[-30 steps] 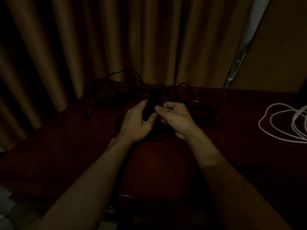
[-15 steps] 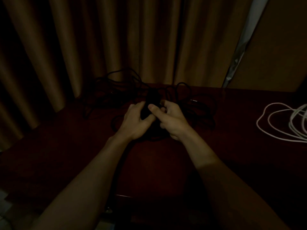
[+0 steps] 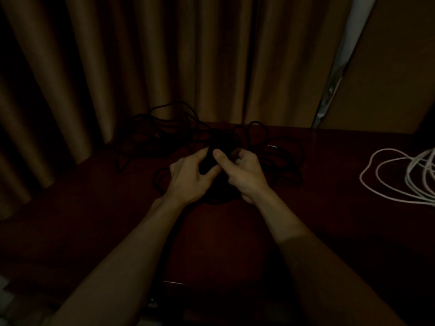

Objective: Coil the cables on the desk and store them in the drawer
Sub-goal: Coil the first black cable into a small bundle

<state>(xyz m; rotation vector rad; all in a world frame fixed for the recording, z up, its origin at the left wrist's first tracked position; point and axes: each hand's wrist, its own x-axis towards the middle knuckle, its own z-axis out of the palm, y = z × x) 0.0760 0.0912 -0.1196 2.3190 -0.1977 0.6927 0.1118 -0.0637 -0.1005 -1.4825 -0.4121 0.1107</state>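
Both forearms are reaching in from 6 o'clock over the dark red desk (image 3: pixel 106 220), whose near edge is dropping out of sight beneath them. At centre, the left hand (image 3: pixel 188 182) is curling its fingers round a bunched part of the black cable (image 3: pixel 222 141). The right hand (image 3: pixel 246 176), touching it from 3 o'clock, is pinching the same bunch under its thumb. That bunch is sitting between the two palms, nearly lost in the gloom; how many turns it has, I cannot tell. Loose black loops are sprawling from 10 to 2 o'clock of the hands, up against the curtain (image 3: pixel 164 55) at the far edge. Bare desk is lying open toward 8 o'clock. The white cable (image 3: pixel 409 181) is lying well apart at 3 o'clock, running off the frame.
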